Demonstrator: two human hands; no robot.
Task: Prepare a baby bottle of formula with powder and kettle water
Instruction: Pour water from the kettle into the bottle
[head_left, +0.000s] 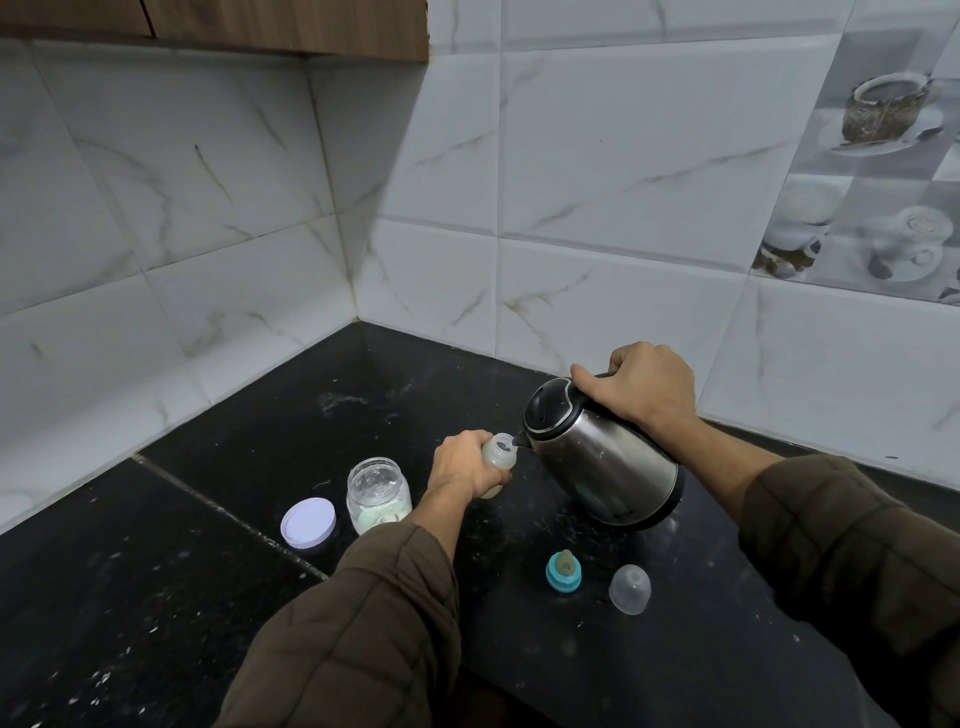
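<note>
While the kettle (602, 457) leans spout-first toward the bottle (497, 457), both hands are busy.

- Right hand (641, 382): clenched round the black handle at the kettle's top, thumb lying along the lid edge. That is the place to hold it. The steel body is likely hot and slick.
- Left hand (460, 465): fingers (467, 440) wrapped round the bottle's middle, steadying it with the mouth open upward.
- Bottle: mid-table, between the jar (378, 493) and the kettle, its rim just under the spout. It is small, cloudy plastic, so light and easy to tip. It probably gives a little under a squeeze and warms fast once water is in. A grip low on the waist, clear of the rim, seems safest.
- Kettle: brushed steel barrel, black plastic lid and base ring. It should be heavy if full, with the weight shifting toward the spout as it tilts. I cannot tell whether its lower edge touches the table (182, 597) or hangs just above it.
- No stream is visible from here, as the spout gap is too small to read.
- Jar: clear, round-shouldered, open, with pale powder in the bottom. Its flat lilac lid (308, 522) lies just beside it.
- Near edge: teat in a teal screw ring (563, 570), standing upright, soft rubber. A clear domed cap (630, 588) lies near it.
- Table: polished black stone, speckled, with white specks scattered across it.
</note>
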